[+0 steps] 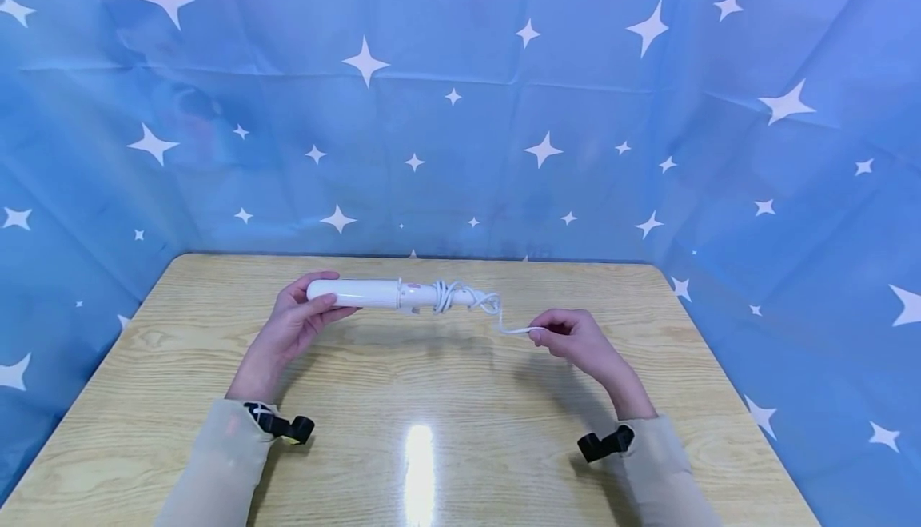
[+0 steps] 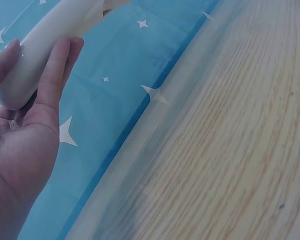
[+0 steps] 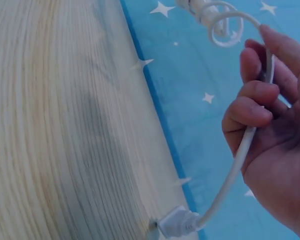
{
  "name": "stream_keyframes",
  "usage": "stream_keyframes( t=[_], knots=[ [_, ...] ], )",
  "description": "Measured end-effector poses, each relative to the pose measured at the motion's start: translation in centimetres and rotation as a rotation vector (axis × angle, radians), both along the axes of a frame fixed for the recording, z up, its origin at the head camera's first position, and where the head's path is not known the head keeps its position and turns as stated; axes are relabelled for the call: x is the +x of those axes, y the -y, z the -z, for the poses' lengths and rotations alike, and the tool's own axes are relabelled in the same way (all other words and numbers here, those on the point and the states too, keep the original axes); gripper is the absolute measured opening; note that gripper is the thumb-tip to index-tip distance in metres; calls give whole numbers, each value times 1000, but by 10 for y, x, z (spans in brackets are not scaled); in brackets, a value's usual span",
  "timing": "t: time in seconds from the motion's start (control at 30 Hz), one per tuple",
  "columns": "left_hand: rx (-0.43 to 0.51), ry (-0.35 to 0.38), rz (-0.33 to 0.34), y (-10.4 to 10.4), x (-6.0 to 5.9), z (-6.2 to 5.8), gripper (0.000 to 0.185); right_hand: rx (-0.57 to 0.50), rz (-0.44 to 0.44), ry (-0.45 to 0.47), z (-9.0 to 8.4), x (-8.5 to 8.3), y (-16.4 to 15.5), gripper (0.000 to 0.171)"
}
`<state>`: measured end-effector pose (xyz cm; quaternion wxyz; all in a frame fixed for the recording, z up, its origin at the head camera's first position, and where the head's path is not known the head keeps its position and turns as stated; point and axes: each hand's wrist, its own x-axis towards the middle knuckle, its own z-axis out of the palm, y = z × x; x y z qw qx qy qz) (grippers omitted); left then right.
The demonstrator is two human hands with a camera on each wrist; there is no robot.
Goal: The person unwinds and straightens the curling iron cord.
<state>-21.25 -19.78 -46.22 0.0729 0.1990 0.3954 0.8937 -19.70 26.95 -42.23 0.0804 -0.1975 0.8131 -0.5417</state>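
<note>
The left hand [image 1: 291, 327] holds a white wand-shaped appliance [image 1: 370, 293] by its rounded end, thumb on the near side and fingers curled over the far side, so the body lies level in the air above the far half of the wooden table [image 1: 432, 399], nearer the far edge than the near one. The left wrist view shows that rounded end [image 2: 35, 55] resting across the fingers, with the palm open beneath it.

A white power cord [image 1: 460, 297] is coiled around the other end of the appliance, and its free length runs to the right hand [image 1: 576, 335]. That hand pinches the cord [image 3: 250, 135] between thumb and curled fingers, and the plug [image 3: 177, 222] hangs below the hand, close over the table.

The body looks like smooth, glossy hard plastic: rigid, probably light enough for one hand, and likely a little slippery, so a wrap of the fingers around the plain barrel seems a safer hold than a fingertip grip. The cord is soft and springy; it keeps loose loops and would probably unwind if let go, so it is best taken near the coil or at the plug, without sharp bending where it enters the body.

A small pinkish mark [image 1: 412, 287] sits on the barrel near the coil, too small to read. No brand or writing can be made out. The blue backdrop [image 1: 460, 111] behind the table carries only white stars.
</note>
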Motion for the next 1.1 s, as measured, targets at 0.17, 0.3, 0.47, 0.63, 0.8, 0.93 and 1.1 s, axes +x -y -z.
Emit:
stream_keyframes(
  t=[0.17, 0.3, 0.47, 0.63, 0.8, 0.93, 1.1],
  knots=[
    [-37, 8, -14, 0, 0, -2, 43, -61, 24, -58, -1, 3, -14, 10],
    [-53, 11, -16, -1, -1, -3, 40, -74, 32, -78, -3, 4, -23, 8],
    [-36, 0, -12, 1, -3, -1, 38, -69, 39, -85, -6, 4, -30, 8],
    [-26, -7, -4, 4, -2, 0, 40, -113, 22, -93, -6, 3, -38, 9],
    [-19, 0, -17, 3, -2, -2, 37, -129, 28, -105, -4, 3, -46, 11],
    [-28, 2, -19, 2, -1, -4, 40, -102, 44, -97, -1, 1, -48, 9],
    [-8, -21, -11, 1, -1, -5, 41, -51, 4, -81, 3, 0, -44, 9]
  ],
)
